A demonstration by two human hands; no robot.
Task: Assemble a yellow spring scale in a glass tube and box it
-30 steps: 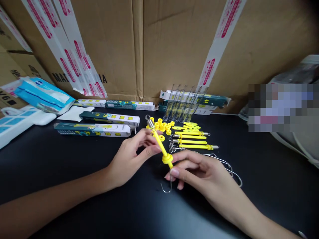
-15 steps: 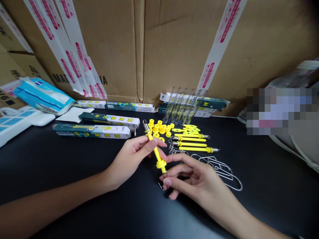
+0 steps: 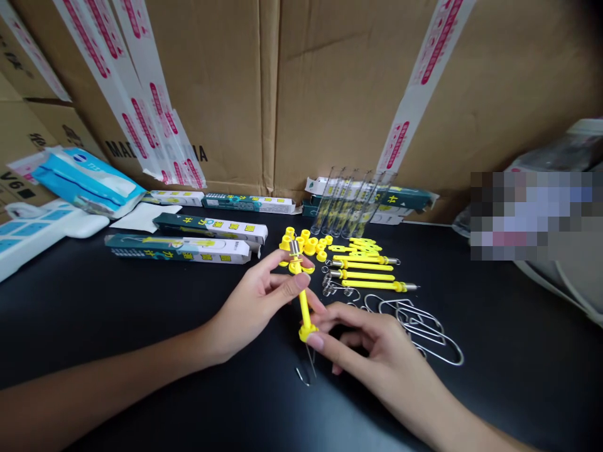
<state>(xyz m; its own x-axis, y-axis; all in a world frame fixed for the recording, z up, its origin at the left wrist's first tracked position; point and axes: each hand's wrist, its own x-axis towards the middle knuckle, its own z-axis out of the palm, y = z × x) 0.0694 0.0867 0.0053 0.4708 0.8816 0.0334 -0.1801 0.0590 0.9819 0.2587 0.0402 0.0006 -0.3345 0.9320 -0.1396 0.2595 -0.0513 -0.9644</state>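
Note:
My left hand (image 3: pixel 273 292) pinches a yellow spring scale rod (image 3: pixel 304 304) near its upper end, where a silver spring (image 3: pixel 294 248) sits. At the rod's lower end is a yellow cap (image 3: pixel 308 331), gripped between the thumb and fingers of my right hand (image 3: pixel 372 345). Below that cap hangs a metal hook (image 3: pixel 304 378), its bent tip turned to the left. Beyond my hands lie loose yellow caps (image 3: pixel 309 245). Several more yellow rods (image 3: pixel 367 275), some with springs, rest to the right, near wire hooks (image 3: pixel 424 326).
Clear tubes (image 3: pixel 348 201) lean against small boxes at the back. More printed boxes (image 3: pixel 188 248) lie on the left of the black table (image 3: pixel 198 402), near a blue packet (image 3: pixel 87 182) and a white power strip (image 3: pixel 42 232). Behind stands large cardboard (image 3: pixel 217 81); a plastic bag is at right.
My right hand has moved from the hook up to the yellow cap. The rod has tipped more upright, and the hook now hangs free below the cap.

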